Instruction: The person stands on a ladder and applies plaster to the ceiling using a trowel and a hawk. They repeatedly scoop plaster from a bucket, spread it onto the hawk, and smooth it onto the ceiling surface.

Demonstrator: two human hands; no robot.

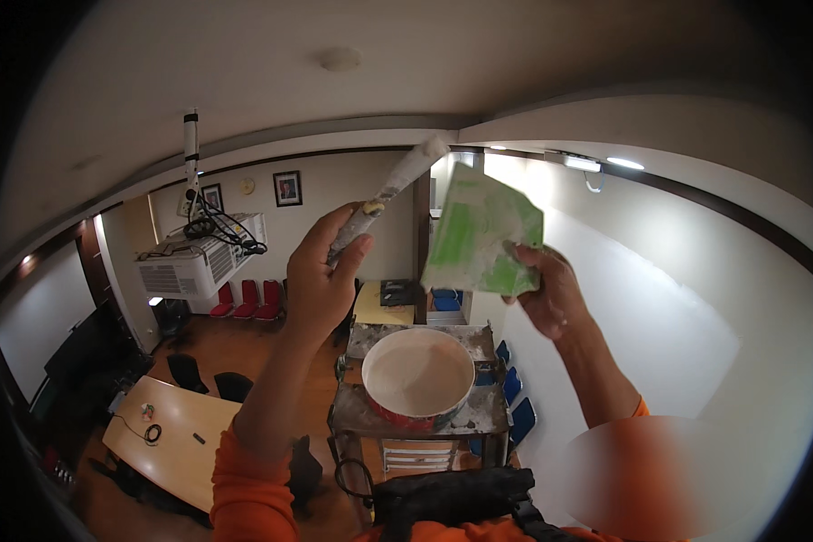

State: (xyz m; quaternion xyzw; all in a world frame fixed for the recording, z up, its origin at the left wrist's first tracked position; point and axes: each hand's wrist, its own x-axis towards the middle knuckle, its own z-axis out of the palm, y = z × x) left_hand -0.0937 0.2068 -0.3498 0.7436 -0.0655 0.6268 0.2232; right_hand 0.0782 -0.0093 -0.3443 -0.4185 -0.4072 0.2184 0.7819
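Observation:
My left hand (323, 271) is closed around the handle of a putty knife (408, 173), whose whitish, paste-crusted blade points up and to the right, close under the ceiling edge. In my right hand (551, 289) is a flat green plastic board (479, 230), gripped at its lower right corner between thumb and fingers. Pale paste smears much of its face. The knife tip and the board are close together; whether they touch I cannot tell. Below both hands, a round bucket (419, 372) of pale paste stands on a stained platform (352, 411).
A white projector (203, 257) with dangling cables hangs from the ceiling at left. Far below are a wooden table (173, 443), red chairs (247, 300) and blue chairs (520, 420). A white wall (659, 316) rises on the right. A black bag (452, 497) sits near my body.

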